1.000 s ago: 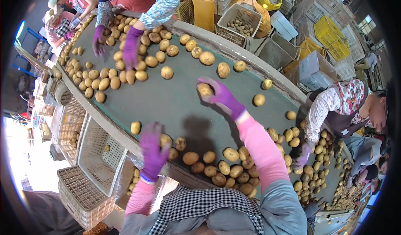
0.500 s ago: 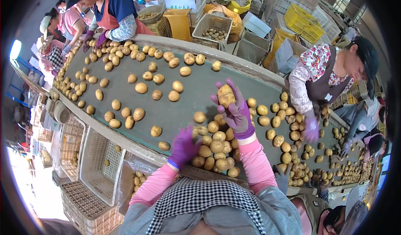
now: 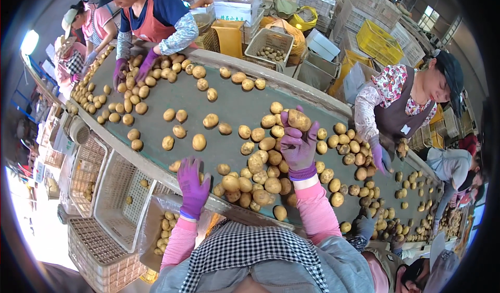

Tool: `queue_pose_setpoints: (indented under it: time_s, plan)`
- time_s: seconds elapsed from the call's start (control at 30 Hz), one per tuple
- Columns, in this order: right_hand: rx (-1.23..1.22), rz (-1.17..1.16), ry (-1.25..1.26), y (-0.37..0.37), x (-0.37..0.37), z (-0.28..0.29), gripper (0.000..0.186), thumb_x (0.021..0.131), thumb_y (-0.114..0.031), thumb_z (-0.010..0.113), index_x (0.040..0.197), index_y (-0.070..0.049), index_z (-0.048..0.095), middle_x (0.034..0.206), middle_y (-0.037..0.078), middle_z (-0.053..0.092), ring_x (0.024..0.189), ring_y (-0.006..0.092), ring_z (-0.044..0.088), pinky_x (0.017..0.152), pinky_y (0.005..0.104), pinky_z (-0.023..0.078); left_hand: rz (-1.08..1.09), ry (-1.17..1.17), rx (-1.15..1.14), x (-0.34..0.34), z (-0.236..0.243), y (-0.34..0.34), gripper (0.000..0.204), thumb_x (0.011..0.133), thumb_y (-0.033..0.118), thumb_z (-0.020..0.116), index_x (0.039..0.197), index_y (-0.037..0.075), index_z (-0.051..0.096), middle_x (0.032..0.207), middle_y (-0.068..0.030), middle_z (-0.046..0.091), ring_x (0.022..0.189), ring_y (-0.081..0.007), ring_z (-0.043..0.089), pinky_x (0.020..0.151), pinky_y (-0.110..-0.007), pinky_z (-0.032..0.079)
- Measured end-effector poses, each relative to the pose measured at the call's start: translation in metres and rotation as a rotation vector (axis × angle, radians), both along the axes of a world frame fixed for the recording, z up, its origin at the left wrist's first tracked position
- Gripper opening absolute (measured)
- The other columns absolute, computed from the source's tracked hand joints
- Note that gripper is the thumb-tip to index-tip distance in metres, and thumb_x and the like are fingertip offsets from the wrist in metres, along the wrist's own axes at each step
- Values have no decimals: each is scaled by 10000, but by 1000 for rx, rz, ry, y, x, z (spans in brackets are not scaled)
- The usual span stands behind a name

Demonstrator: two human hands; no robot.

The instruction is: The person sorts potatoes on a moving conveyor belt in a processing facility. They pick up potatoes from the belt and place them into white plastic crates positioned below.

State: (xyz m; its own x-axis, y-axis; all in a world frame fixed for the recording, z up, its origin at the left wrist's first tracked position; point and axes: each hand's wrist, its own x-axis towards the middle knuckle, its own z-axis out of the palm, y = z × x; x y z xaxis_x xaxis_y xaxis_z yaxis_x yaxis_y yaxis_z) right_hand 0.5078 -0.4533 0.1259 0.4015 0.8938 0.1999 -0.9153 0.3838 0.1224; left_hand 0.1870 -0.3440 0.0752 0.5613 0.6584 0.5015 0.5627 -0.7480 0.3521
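Purple gloves cover both of my hands. My right hand [image 3: 299, 148] is raised over the conveyor belt [image 3: 234, 108], its fingers curled round a potato [image 3: 299, 120] held near the fingertips. At the belt's near edge, my left hand [image 3: 192, 187] has its fingers spread and grips nothing that I can see. A loose potato [image 3: 175, 166] lies just beyond its fingertips. Between my hands a heap of potatoes [image 3: 260, 178] rests on the belt against the near side. More potatoes are scattered across the green surface.
Plastic crates [image 3: 122, 199] and a lined box of potatoes [image 3: 164, 230] stand below the belt at left. Across the belt, a co-worker in a red apron [image 3: 156, 19] handles potatoes; another in a floral top [image 3: 398, 97] works at right. Crates and sacks are stacked behind.
My left hand has moved left from the heap to the belt's near edge, its fingers spreading. My right hand still holds a potato, now closer to the fingertips. Potatoes on the belt have shifted.
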Motion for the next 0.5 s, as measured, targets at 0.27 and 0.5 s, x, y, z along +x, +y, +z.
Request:
queue_pose_setpoints:
  time_s: [0.27,0.5]
  plan:
    - [-109,-91,-260,10,-22,16,577,1042,-370,660,1535,-122,492,1514,302,493,776,90,482,662,226,493,49,221,-190,-10,-8,-6,504,873,260,695,1337,69,641,1213,-153,677,1117,-369,624,1017,-523,451]
    - [-371,-395,-978,-10,-63,60,812,1004,-334,725,1643,-83,291,1530,184,515,891,123,551,762,248,478,30,13,-147,5,-38,-14,451,903,330,696,1268,67,667,1176,-150,674,1095,-357,633,972,-524,471]
